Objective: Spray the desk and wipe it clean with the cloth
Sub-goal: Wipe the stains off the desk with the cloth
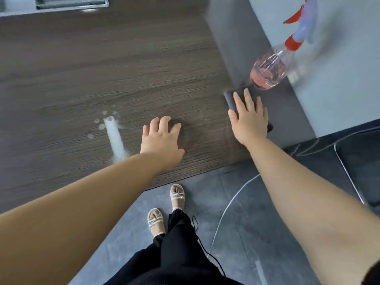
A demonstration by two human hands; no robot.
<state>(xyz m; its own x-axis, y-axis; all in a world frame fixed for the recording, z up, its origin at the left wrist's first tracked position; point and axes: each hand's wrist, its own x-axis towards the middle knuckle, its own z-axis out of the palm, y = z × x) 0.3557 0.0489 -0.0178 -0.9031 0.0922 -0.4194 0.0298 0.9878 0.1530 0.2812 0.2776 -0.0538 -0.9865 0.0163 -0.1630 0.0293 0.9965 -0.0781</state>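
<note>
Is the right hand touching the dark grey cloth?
Touching. The head view shows the right hand lying flat on top of the dark grey cloth, with no gap visible between them.

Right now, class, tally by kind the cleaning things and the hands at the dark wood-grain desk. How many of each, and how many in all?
Clear plastic spray bottle with pink liquid: 1
Dark grey cloth: 1
Hands: 2 (left hand, right hand)
Total: 4
</note>
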